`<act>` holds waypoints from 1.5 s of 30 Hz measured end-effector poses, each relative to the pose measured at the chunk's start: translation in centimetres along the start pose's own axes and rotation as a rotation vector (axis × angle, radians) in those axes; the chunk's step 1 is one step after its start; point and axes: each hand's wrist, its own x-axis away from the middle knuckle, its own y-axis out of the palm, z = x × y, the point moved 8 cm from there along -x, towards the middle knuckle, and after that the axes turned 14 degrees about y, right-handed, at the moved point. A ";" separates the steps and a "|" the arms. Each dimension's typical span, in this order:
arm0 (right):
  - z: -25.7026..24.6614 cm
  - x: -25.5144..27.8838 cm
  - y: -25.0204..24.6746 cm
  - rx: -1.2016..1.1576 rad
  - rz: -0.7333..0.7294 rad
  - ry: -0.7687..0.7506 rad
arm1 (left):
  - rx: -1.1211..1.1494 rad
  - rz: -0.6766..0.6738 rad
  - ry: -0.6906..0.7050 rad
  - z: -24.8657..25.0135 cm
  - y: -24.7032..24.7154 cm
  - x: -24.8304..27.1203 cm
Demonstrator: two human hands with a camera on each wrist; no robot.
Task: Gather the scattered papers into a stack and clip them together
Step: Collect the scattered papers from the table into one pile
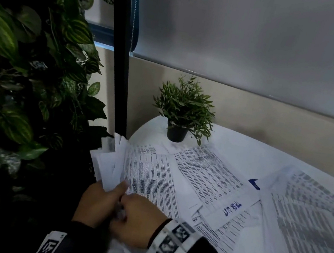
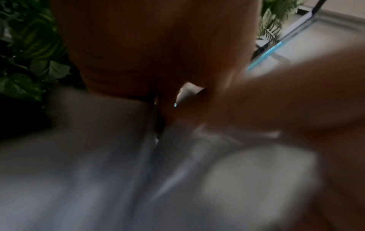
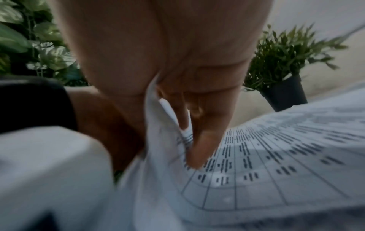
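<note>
A bundle of white sheets (image 1: 110, 161) stands nearly on edge at centre-left of the head view, fanned at its top; printed papers (image 1: 204, 176) lie flat and overlapping across the centre; a blurred sheet (image 1: 308, 225) fills the lower right; a blue clip (image 1: 254, 183) rests between them.

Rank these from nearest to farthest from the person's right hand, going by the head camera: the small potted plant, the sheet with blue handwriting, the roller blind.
From the right hand:
1. Sheet with blue handwriting, just to its right on the table.
2. Small potted plant, at the table's back edge.
3. Roller blind, up on the wall behind.
</note>
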 end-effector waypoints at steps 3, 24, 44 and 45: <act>2.8 0.3 -1.9 -0.223 -0.036 0.106 | -0.015 0.120 0.014 -0.5 -1.9 -0.3; 10.3 6.1 -15.5 -1.021 0.636 -0.212 | 0.282 0.068 0.628 10.6 -2.3 0.9; 16.3 -0.7 -8.4 0.319 0.176 0.643 | -0.038 0.198 0.379 4.5 -7.4 -1.7; 16.3 -1.1 -7.9 0.389 0.155 0.637 | -0.092 0.211 0.351 4.2 -7.6 -1.7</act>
